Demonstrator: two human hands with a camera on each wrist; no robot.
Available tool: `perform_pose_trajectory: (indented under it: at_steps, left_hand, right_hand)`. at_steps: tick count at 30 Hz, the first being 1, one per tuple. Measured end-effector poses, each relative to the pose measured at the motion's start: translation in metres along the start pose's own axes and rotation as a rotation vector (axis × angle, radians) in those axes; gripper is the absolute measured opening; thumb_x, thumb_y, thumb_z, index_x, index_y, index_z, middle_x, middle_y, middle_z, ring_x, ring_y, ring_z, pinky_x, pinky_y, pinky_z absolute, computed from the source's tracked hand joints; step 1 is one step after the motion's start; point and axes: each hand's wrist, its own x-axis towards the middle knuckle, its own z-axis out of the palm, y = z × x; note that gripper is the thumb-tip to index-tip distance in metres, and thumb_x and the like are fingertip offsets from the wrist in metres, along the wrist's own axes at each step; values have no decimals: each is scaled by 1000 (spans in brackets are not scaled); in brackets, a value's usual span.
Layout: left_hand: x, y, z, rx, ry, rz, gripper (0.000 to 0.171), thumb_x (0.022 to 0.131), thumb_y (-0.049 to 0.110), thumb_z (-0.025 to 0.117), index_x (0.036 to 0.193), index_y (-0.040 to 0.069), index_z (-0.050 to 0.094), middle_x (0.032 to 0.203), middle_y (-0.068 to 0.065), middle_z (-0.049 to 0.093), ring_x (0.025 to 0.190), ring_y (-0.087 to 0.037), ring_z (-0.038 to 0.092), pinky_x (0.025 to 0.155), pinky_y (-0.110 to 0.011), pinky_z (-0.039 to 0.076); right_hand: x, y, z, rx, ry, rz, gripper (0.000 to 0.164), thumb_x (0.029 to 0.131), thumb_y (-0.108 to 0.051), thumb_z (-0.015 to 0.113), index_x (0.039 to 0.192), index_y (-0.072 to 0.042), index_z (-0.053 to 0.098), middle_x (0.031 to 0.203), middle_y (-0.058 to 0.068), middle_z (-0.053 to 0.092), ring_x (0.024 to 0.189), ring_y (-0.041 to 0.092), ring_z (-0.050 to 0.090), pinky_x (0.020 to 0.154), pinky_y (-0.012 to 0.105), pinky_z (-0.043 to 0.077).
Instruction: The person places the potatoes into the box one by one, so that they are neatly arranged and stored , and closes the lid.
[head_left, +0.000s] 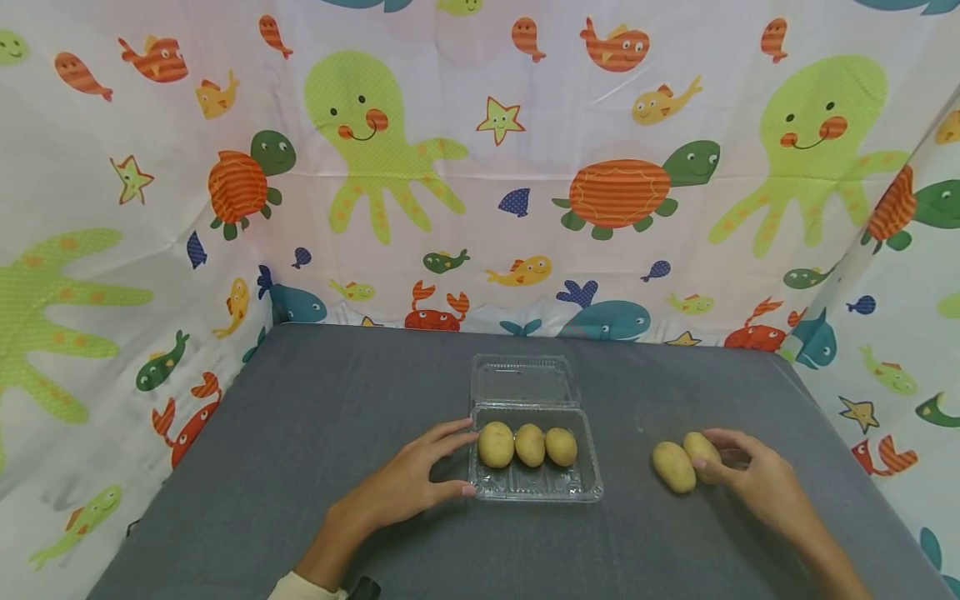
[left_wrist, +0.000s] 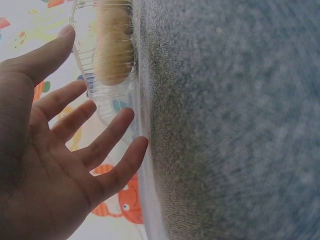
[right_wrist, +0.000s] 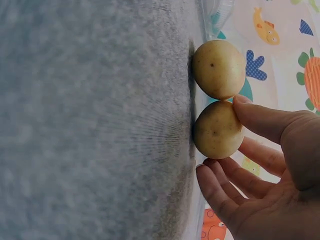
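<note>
A clear plastic clamshell container point(head_left: 525, 492) stands mid-table, its lid point(head_left: 523, 381) folded back behind it. Three potatoes sit inside in a row, the largest potato point(head_left: 496, 445) at the left. My left hand point(head_left: 416, 479) is at the container's left side, fingers spread and thumb apart, the tips at its edge; the left wrist view shows the palm point(left_wrist: 55, 170) holding nothing. To the right, two potatoes lie side by side on the table. My right hand point(head_left: 765, 483) has thumb and fingers around the right-hand potato point(right_wrist: 218, 130); the other potato point(right_wrist: 219, 69) touches it.
A dark grey cloth covers the table point(head_left: 360, 375). Behind and at both sides hangs a white curtain point(head_left: 465, 75) printed with sea animals. Bare table lies between the container and the two loose potatoes.
</note>
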Motion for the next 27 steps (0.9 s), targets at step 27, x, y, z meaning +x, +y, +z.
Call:
perform_pose_trajectory:
  at_steps: [27]
  left_hand:
    - [-1, 2, -2, -8, -6, 2, 74, 96, 48, 78, 160, 25, 49, 171, 6, 34, 155, -26, 39, 119, -61, 38]
  right_hand:
    - [7, -7, -11, -19, -132, 34, 69, 97, -53, 75, 146, -5, 62, 142, 28, 63, 120, 45, 66, 84, 57, 56]
